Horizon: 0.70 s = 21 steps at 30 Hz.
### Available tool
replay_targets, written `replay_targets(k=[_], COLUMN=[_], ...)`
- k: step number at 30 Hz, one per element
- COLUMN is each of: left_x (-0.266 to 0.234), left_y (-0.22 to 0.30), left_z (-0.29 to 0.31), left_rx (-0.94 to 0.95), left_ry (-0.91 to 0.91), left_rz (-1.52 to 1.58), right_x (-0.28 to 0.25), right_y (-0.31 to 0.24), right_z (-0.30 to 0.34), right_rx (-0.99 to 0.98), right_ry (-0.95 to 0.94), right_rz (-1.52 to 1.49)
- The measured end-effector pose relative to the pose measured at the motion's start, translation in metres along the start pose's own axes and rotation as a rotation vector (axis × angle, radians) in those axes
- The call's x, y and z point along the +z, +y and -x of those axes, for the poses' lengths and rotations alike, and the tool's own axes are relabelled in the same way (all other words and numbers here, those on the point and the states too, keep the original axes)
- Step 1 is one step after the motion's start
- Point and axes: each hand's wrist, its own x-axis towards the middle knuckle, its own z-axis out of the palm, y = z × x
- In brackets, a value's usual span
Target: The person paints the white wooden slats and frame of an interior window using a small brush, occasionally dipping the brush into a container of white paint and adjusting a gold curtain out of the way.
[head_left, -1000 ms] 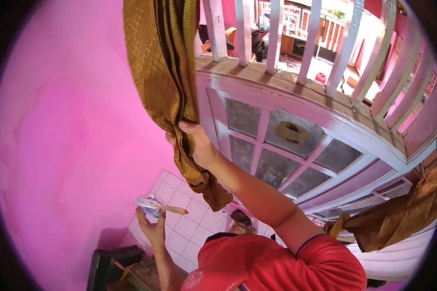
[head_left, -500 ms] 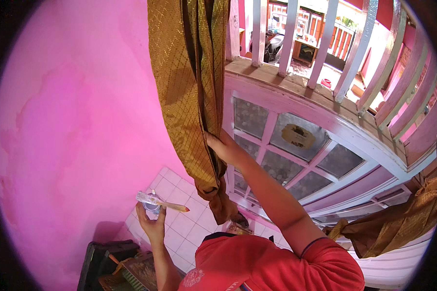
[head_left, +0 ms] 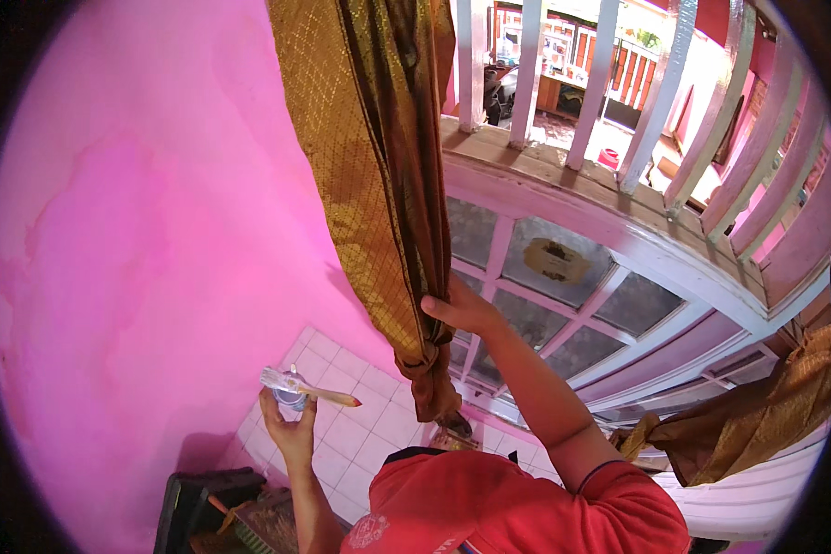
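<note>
My left hand (head_left: 289, 427) is closed around a small cup (head_left: 291, 400), its fingers on either side. Across the top of the cup lies a paintbrush (head_left: 314, 386), with white, paint-smeared bristles to the left and a red-tipped wooden handle to the right. My right hand (head_left: 463, 309) grips the edge of a long gold-brown curtain (head_left: 355, 175), thumb in front and the other fingers hidden behind the cloth. The curtain hangs gathered and is knotted near its lower end, below my right hand.
A pink wall (head_left: 157, 231) rises on the left above a white tiled floor (head_left: 346, 420). Right of the curtain stands a pink-and-white framed window (head_left: 535, 277) with white slats (head_left: 591, 83) above. A black bin (head_left: 189, 503) sits lower left; another knotted curtain (head_left: 757, 415) hangs at right.
My right hand has slid lower along the curtain and a little to the right. The curtain's lower part has shifted right. My left hand with the cup and paintbrush stays put.
</note>
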Motion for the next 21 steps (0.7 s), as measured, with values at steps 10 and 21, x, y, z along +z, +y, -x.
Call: replay_targets(k=[10, 21], left_x=[-0.001, 0.002], left_y=[0.008, 0.018], left_z=[-0.003, -0.003], left_rx=[0.007, 0.036], left_ry=[-0.062, -0.026], left_rz=[-0.014, -0.035], right_x=[-0.021, -0.026], right_y=[-0.003, -0.025], right_z=[0.001, 0.003], right_rx=[0.008, 0.055], right_ry=[-0.032, -0.041], right_rz=[0.074, 0.161])
